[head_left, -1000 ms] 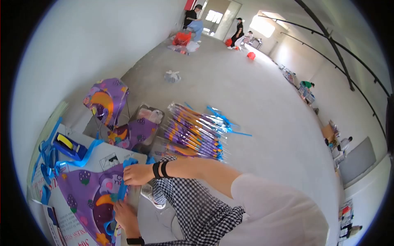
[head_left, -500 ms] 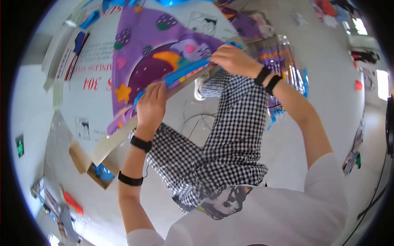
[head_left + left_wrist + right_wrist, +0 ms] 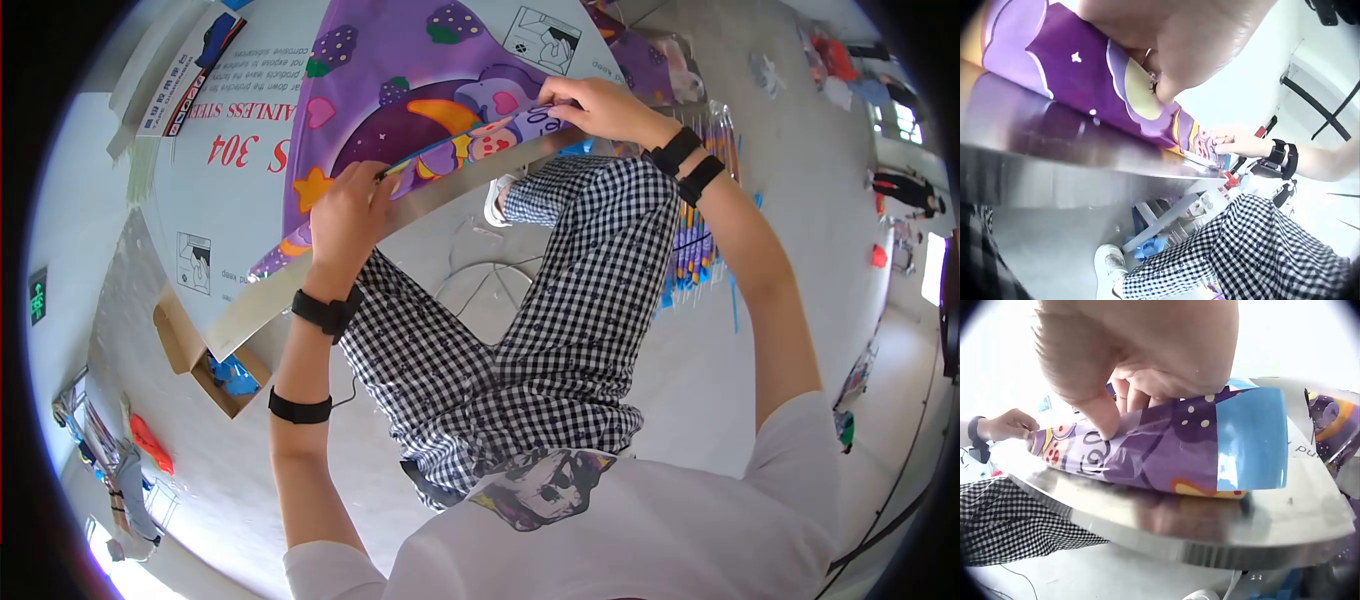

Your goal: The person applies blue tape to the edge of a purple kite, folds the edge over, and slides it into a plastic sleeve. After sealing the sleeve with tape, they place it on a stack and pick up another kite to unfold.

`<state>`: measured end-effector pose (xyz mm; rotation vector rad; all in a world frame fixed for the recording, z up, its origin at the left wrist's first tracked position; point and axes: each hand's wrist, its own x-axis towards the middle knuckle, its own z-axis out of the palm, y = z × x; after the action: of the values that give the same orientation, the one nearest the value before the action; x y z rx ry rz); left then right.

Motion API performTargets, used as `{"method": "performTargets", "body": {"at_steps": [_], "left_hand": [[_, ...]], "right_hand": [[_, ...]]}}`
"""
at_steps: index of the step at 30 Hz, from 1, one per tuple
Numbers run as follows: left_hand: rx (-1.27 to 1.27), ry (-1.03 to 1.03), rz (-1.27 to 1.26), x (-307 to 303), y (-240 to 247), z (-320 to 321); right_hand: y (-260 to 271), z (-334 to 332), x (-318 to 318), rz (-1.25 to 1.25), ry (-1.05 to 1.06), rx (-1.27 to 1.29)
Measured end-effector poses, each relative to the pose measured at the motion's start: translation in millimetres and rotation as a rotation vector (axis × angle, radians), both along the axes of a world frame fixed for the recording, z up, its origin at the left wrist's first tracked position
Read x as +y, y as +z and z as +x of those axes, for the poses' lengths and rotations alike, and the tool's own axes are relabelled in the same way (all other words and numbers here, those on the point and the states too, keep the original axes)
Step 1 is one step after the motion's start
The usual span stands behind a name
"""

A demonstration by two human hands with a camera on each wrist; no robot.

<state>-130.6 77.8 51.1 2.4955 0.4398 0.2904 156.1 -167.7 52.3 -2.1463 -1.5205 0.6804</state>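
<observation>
Since half a second earlier, the blue strip along the fold has gone from the head view, turned under the printed face, and the fold lies closer to the rim.

Head view: the purple sheet [image 3: 400,90] lies on the surface [image 3: 230,200], its near edge rolled along the metal rim. The roll could skew or crease if one end is turned ahead of the other. It could also drop off the rim if either pinch slackens. The left hand [image 3: 345,215] and right hand [image 3: 600,105] each hold one end of the roll, fingers curled.

Left wrist view: the left hand's fingertips press the sheet's rolled edge from above, just over the rim. The thumb is hidden. The right hand shows far along the roll, pinching its other end.

Right wrist view: the right hand's thumb and bent fingers [image 3: 1100,415] pinch the roll against the surface. The blue strip [image 3: 1250,440] shows at the end of the roll nearest the camera, beyond the grip.
</observation>
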Motion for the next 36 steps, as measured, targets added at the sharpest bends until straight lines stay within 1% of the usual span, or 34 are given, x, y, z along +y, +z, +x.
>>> {"method": "performTargets", "body": {"at_steps": [3, 5, 8, 9, 11, 12, 14, 15, 17, 18, 21, 23, 25, 26, 29, 33, 36], "left_hand": [[0.092, 0.068, -0.085, 12, 3, 8], [0.052, 0.041, -0.078, 24, -3, 9], [0.028, 0.040, -0.050, 31, -6, 10], [0.027, 0.045, -0.039, 31, -7, 11], [0.016, 0.099, -0.109, 29, -10, 13], [0.009, 0.123, -0.146, 28, -10, 13], [0.052, 0.149, -0.120, 27, -6, 12], [0.066, 0.152, -0.113, 24, -4, 14], [0.008, 0.162, -0.056, 23, -16, 13], [-0.028, 0.165, -0.028, 24, -20, 14], [-0.021, 0.203, 0.019, 17, -15, 14], [-0.016, 0.204, -0.010, 15, -13, 13], [-0.008, 0.198, -0.028, 14, -12, 14], [-0.007, 0.195, -0.032, 15, -13, 13], [0.024, 0.193, -0.073, 17, -9, 16], [0.044, 0.186, -0.066, 21, -10, 15], [-0.059, 0.212, -0.045, 21, -19, 16]], "right_hand": [[3, 11, 14, -0.096, 0.024, 0.066], [8, 14, 21, -0.154, 0.049, 0.089], [-3, 19, 21, -0.059, 0.102, 0.011], [-5, 18, 21, -0.031, 0.058, 0.038], [-10, 15, 19, 0.024, -0.031, 0.094], [-9, 12, 19, 0.026, -0.045, 0.074], [-5, 10, 18, 0.029, -0.078, 0.025], [-5, 10, 17, 0.099, -0.046, -0.078], [-8, 8, 16, 0.224, 0.012, -0.301], [-9, 3, 14, 0.262, -0.041, -0.411], [-8, -18, 11, 0.337, -0.141, -0.581], [-11, -44, 11, 0.327, -0.190, -0.524], [-11, -68, 14, 0.324, -0.171, -0.525], [-14, -78, 15, 0.282, -0.142, -0.498], [-29, -100, 20, 0.269, -0.152, -0.497], [-39, -112, 19, 0.192, -0.155, -0.538], [-42, -114, 20, 0.173, -0.156, -0.555]]}}
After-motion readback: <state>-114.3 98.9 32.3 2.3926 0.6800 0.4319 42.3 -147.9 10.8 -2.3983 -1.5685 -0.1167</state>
